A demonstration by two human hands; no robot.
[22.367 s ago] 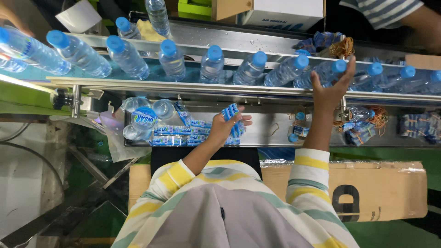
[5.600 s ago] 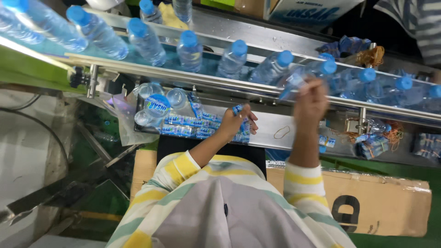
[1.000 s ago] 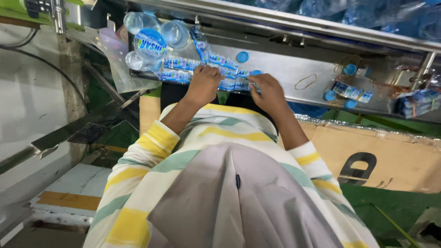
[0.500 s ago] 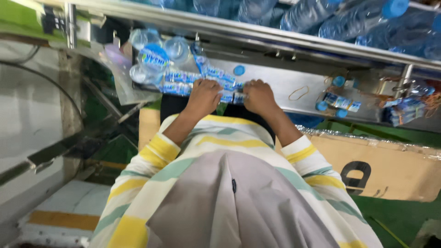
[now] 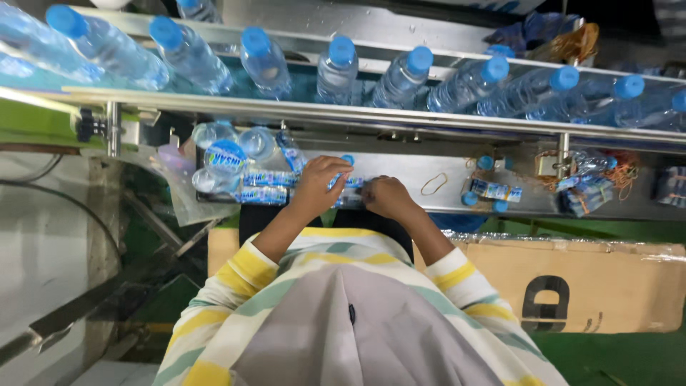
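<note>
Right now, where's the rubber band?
Head view: the rubber band lies loose on the metal shelf below the bottle line, just right of the right hand, left of the blue caps.

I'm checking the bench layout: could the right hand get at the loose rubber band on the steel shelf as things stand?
Probably yes. The rubber band lies flat on the steel shelf, just beside the right hand, with only bare metal between them. The rail of bottles passes farther back, not over it.

Steel shelf [image 5: 443, 175] carries label stacks [image 5: 264, 187] (blue-white); a rubber band [image 5: 433, 184]; loose caps [image 5: 486, 163].
</note>
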